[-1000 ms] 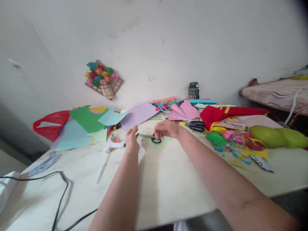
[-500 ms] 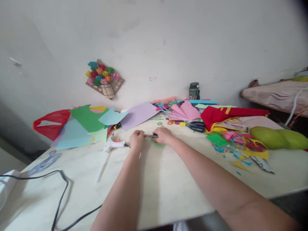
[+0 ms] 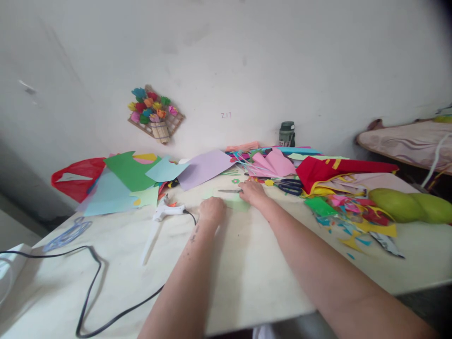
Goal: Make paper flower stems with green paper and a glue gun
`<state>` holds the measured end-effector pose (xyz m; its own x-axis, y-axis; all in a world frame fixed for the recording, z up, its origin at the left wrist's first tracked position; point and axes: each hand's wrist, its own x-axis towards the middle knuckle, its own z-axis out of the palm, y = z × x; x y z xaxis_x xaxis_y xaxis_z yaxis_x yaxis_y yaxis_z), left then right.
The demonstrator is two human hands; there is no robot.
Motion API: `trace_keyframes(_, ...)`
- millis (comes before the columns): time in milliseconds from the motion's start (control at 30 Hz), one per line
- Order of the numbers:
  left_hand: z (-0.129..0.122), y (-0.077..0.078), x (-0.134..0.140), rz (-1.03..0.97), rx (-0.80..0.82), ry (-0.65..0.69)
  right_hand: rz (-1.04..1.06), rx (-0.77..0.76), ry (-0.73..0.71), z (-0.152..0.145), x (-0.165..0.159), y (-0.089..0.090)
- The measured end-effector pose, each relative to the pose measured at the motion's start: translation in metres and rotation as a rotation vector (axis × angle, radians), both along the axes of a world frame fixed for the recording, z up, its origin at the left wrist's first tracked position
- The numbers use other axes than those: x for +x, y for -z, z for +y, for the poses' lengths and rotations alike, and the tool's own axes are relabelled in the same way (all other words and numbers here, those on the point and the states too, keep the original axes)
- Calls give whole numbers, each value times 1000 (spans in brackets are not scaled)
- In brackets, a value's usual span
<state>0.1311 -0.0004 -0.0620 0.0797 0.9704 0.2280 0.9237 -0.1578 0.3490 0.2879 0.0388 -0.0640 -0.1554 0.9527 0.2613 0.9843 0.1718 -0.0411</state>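
Right of glue gun: my left hand curled, right hand over handle end of scissors; can't tell either grip. Nearer, open tabletop to edge.

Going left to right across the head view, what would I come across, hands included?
White box, red bag, white glue gun, left hand, right hand, dark-handled scissors, bright green packet, green fruits.

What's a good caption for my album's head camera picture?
Right hand at scissors, left hand near white glue gun, colored paper behind.
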Motion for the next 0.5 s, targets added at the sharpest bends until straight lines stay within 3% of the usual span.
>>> trace_keyframes(133, -1, 2, 4, 12, 34, 2, 26, 43, 89, -1, 5, -2)
trace_keyframes(233, -1, 1, 4, 27, 53, -22, 28, 119, -46, -6, 1, -8)
trace_keyframes(400, 2, 1, -3, 196, 41, -63, -15, -126, -308, -17, -14, -19)
trace_keyframes(500, 4, 4, -7, 137, 35, -100, -109, -139, -350, -23, -21, -22)
